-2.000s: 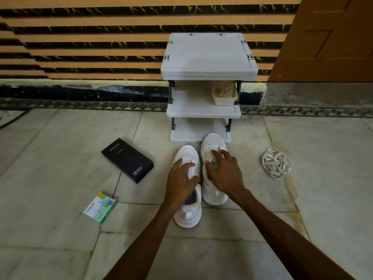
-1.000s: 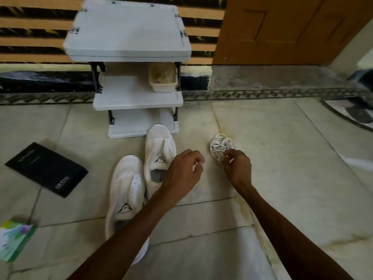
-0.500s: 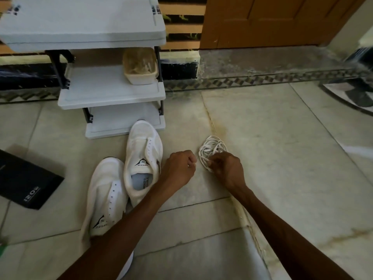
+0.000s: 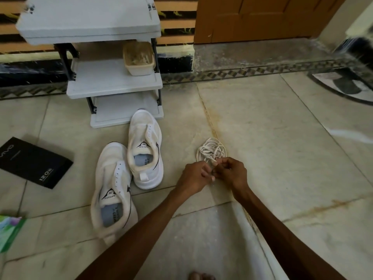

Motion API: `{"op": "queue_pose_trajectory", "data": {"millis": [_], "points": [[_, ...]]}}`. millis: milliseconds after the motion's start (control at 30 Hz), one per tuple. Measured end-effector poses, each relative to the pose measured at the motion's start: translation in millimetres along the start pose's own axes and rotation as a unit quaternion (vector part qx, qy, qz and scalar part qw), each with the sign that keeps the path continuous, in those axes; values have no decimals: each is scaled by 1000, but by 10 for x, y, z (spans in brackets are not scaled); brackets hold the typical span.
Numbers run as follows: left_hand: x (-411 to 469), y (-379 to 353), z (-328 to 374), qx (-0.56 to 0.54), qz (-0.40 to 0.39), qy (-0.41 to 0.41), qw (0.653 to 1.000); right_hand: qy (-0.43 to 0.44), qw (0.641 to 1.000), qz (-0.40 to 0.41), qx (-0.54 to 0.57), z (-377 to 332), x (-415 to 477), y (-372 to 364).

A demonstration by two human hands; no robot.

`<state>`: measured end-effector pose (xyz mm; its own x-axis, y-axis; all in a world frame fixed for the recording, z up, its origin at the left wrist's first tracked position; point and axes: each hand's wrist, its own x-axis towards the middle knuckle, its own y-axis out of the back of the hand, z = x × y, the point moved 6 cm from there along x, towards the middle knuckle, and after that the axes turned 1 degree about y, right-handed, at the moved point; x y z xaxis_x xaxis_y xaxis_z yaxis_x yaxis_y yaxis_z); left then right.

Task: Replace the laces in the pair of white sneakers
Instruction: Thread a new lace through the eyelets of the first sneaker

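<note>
Two white sneakers without laces stand on the floor, heels toward me: the nearer one (image 4: 113, 190) on the left, the farther one (image 4: 145, 146) beside it against the shelf's foot. To their right lies a coiled bundle of white laces (image 4: 211, 149). My left hand (image 4: 194, 175) and my right hand (image 4: 232, 173) meet at the bundle's near edge, and the fingertips of both pinch a strand of the laces there. The strand between the fingers is mostly hidden.
A white three-tier plastic shelf (image 4: 113, 81) stands against the wall with a beige tub (image 4: 139, 58) on its middle level. A black phone box (image 4: 32, 162) and a green packet (image 4: 9, 231) lie at the left. A wooden door (image 4: 262, 17) is behind.
Both hands left the sneakers and moved right to the lace bundle. My left hand has come in to join my right at the bundle's near edge. The view shifted right.
</note>
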<state>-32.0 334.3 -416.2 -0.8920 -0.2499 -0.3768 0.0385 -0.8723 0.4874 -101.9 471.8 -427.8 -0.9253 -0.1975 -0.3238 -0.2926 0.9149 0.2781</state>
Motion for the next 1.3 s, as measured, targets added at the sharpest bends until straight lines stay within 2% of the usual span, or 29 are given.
{"op": "queue_pose_trajectory", "data": {"millis": [100, 233, 467, 567, 667, 767, 833, 933, 1067, 1167, 1233, 1300], "points": [[-62, -90, 60, 30, 21, -4, 999, 22, 1000, 10, -6, -36, -25, 83], [-116, -178, 166, 157, 51, -33, 986, 107, 985, 4, -132, -216, -7, 196], [-168, -45, 138, 181, 63, -59, 980, 241, 906, -148, -314, -401, -94, 52], [-208, 251, 267, 137, 115, -74, 981, 301, 880, -189, -315, -523, -198, -88], [-244, 496, 392, 102, 152, -90, 979, 351, 875, -170, -286, -704, -245, -168], [-284, 623, 463, 153, 155, -102, 971, 380, 868, -150, -282, -846, -277, -223], [-293, 674, 480, 212, 144, -96, 962, 379, 854, -133, -332, -885, -289, -266], [-338, 843, 568, 216, 159, -91, 959, 378, 821, -99, -416, -857, -279, -267], [-424, 1320, 727, 176, 263, -80, 945, 297, 863, -28, -407, -804, -99, 70], [-494, 1841, 715, 218, 370, -56, 901, 222, 856, 44, -465, -667, 26, 481], [-504, 2109, 637, 284, 404, -19, 870, 177, 860, 79, -472, -609, 73, 689], [-489, 2204, 577, 283, 416, -8, 864, 173, 851, 93, -487, -645, 86, 713]]}}
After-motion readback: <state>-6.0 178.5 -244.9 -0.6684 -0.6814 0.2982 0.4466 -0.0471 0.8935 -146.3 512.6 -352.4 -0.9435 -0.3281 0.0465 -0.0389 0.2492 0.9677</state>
